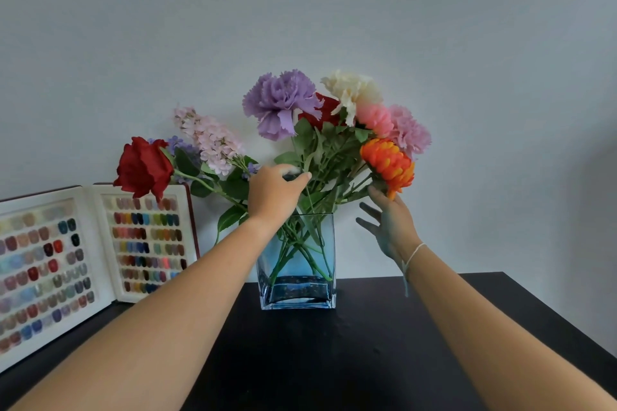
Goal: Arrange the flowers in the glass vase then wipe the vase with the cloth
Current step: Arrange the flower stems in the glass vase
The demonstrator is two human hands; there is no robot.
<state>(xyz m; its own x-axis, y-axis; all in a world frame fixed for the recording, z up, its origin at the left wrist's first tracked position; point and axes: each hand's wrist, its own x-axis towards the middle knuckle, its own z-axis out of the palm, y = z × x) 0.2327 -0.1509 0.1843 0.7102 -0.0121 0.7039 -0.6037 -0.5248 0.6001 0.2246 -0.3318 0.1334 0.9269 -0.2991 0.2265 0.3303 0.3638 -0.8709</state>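
Note:
A square blue-tinted glass vase stands on the black table and holds several flowers: a purple carnation, a cream bloom, pink ones and an orange flower. A red rose and a pale lilac sprig lean far out to the left. My left hand is closed around the green stems just above the vase's rim. My right hand is spread open, its fingertips touching the underside of the orange flower. No cloth is in view.
An open book of coloured nail-polish samples stands propped against the wall at the left, close behind the rose. The plain wall is right behind the vase. The table's right edge runs diagonally at the far right.

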